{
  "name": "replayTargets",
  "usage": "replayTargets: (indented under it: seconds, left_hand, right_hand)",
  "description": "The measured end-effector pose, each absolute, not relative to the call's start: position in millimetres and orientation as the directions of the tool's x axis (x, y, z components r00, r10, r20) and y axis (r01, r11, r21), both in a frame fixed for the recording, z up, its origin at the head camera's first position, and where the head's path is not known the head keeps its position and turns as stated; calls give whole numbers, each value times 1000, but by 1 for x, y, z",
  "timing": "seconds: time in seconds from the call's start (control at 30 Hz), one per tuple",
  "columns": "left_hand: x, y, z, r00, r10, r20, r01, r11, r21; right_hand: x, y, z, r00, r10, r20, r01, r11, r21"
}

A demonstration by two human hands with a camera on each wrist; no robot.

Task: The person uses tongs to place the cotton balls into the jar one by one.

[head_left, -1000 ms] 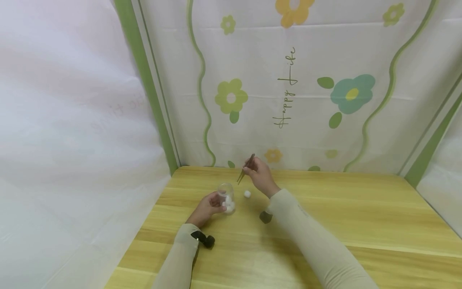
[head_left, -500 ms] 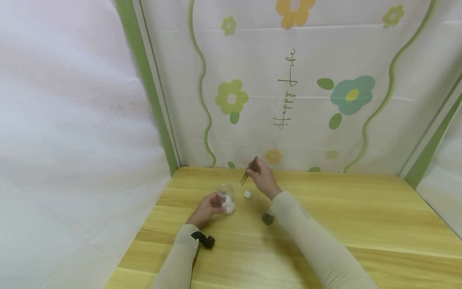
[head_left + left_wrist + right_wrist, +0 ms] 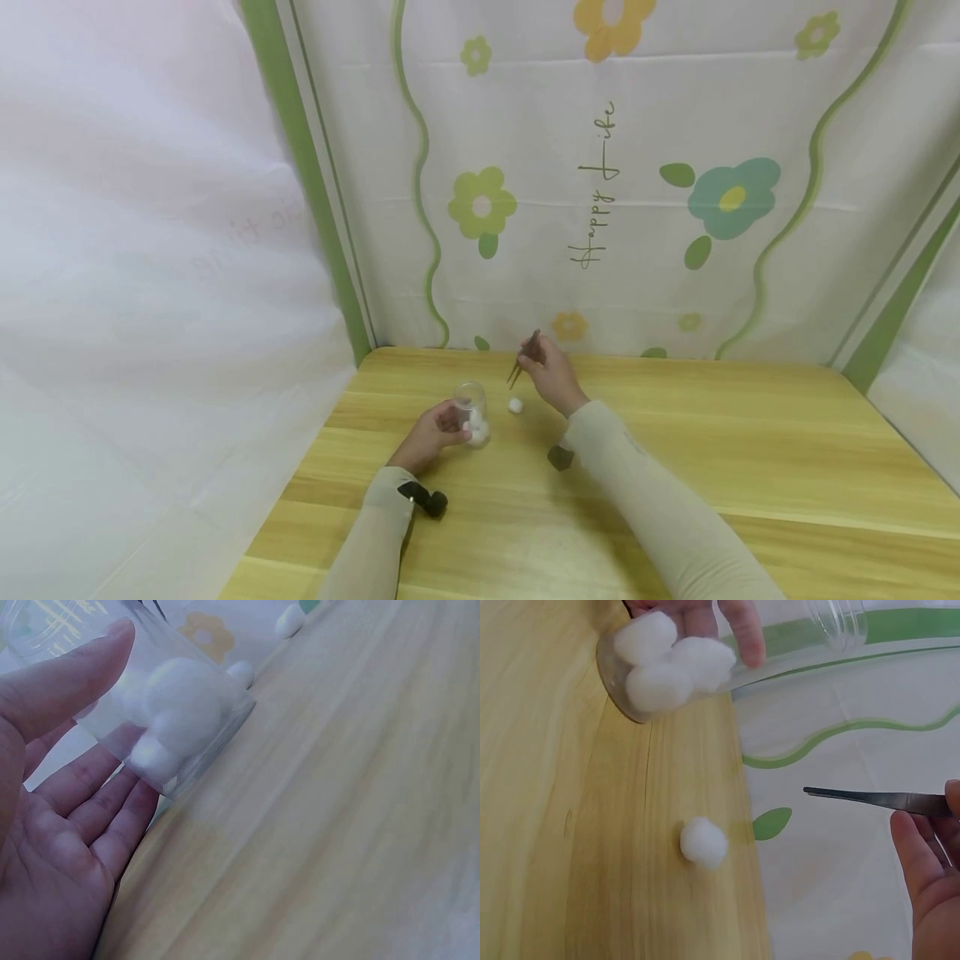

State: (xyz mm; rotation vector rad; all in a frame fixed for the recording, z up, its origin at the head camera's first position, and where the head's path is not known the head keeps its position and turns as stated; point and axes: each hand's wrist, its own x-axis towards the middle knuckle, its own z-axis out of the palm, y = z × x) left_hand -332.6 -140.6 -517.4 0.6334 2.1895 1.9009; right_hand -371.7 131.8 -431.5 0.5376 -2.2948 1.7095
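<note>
My left hand (image 3: pixel 429 435) grips a clear jar (image 3: pixel 471 398) that stands upright on the table, thumb on the near side and fingers behind it. Several white cotton balls (image 3: pixel 180 705) lie at the jar's bottom, and its mouth is uncovered. My right hand (image 3: pixel 551 373) pinches dark metal tweezers (image 3: pixel 870 798) that point down and to the left, their two tips apart with nothing between them. Just below the tips, a single cotton ball (image 3: pixel 703 842) sits on the table to the right of the jar.
The wooden table (image 3: pixel 712 450) reaches back to a white curtain (image 3: pixel 540 108) printed with flowers. Another white sheet (image 3: pixel 165 292) hangs along the left side. Dark wrist cameras (image 3: pixel 433 502) are strapped to both wrists.
My right hand has moved slightly right and toward me with the tweezers, bringing the tips nearer to the loose cotton ball. The left hand and jar have stayed in place.
</note>
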Motion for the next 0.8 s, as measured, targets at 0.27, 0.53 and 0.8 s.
replayTargets:
  seconds: [0.27, 0.53, 0.8]
  left_hand:
    - [-333, -140, -516, -904, 411, 118, 179, 113, 977]
    - [-333, -140, -517, -901, 416, 123, 185, 112, 976]
    - [-336, -141, -519, -893, 429, 134, 198, 107, 974]
  right_hand:
    - [-375, 135, -439, -920, -142, 366, -390, 239, -889]
    - [-378, 137, -446, -921, -144, 362, -387, 242, -890]
    - [-377, 139, -453, -933, -134, 334, -359, 278, -891]
